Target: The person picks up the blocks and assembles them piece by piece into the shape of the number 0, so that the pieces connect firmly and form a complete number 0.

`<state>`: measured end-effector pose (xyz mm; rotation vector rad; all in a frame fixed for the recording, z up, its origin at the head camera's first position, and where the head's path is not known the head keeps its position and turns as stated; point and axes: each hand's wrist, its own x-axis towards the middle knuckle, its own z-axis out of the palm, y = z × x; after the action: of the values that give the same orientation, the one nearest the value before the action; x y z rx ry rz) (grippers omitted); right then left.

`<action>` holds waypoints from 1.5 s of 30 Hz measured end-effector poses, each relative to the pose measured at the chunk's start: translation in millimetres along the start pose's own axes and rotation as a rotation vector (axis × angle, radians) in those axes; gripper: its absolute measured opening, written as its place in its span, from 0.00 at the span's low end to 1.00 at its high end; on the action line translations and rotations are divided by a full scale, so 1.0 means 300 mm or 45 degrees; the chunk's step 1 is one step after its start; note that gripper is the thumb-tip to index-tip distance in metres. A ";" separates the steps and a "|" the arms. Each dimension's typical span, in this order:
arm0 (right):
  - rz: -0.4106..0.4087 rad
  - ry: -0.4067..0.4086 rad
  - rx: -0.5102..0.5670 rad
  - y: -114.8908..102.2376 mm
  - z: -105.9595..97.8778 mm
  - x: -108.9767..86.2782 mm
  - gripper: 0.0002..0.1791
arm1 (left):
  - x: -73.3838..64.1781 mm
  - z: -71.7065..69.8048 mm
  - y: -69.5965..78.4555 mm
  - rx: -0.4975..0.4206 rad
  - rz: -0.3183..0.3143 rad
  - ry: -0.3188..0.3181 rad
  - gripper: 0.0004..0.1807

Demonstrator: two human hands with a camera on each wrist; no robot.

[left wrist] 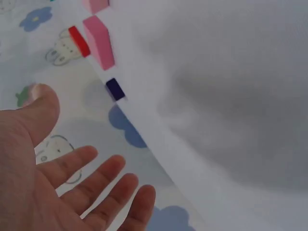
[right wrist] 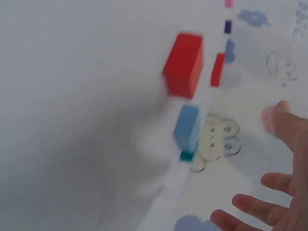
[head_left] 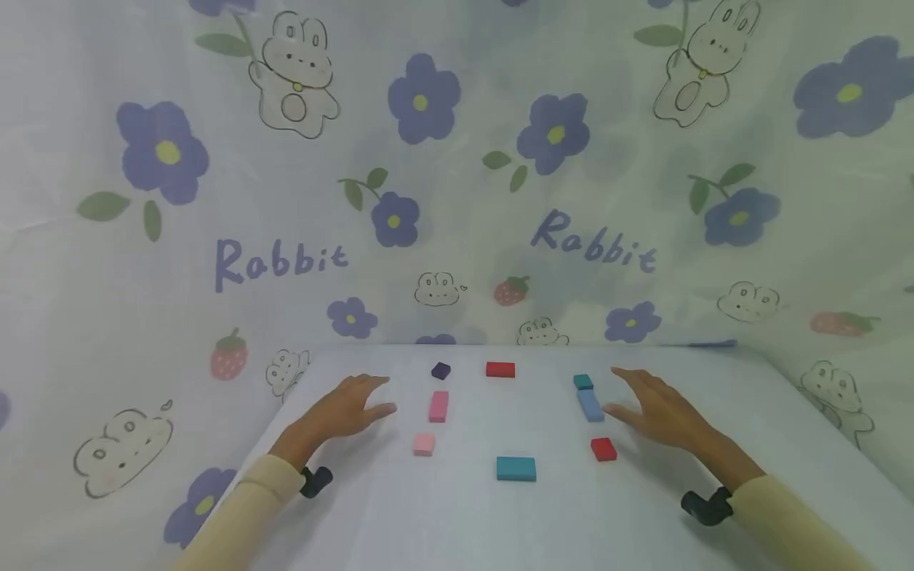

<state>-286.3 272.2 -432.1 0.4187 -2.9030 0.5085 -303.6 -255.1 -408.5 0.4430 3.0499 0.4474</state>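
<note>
Both hands hover over the white table with nothing in them. My left hand (head_left: 350, 406) has its fingers extended and thumb apart; nearest to it are a pink block (head_left: 439, 406), a light pink block (head_left: 424, 444) and a dark purple block (head_left: 441, 370). On the other side my right hand (head_left: 653, 404) is held the same way, beside a light blue block (head_left: 590, 405). A small teal block (head_left: 583, 381) sits just behind the blue one, and a red block (head_left: 603, 449) lies nearer the front. In the left wrist view the spread fingers (left wrist: 113, 187) touch nothing.
Between the hands, a red block (head_left: 501, 369) lies near the table's back edge and a teal-blue block (head_left: 516, 469) toward the front. A curtain (head_left: 457, 174) printed with rabbits and flowers hangs behind the white table (head_left: 457, 523). Dark wrist devices (head_left: 707, 506) sit under the sleeves.
</note>
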 end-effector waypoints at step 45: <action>-0.390 -0.281 0.312 -0.323 0.226 -0.031 0.21 | -0.012 0.173 0.084 -0.489 0.119 -0.173 0.17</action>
<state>-255.9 163.1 -467.2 0.9936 -2.9047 0.8143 -289.9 -218.6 -450.9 0.5664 2.7289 0.9410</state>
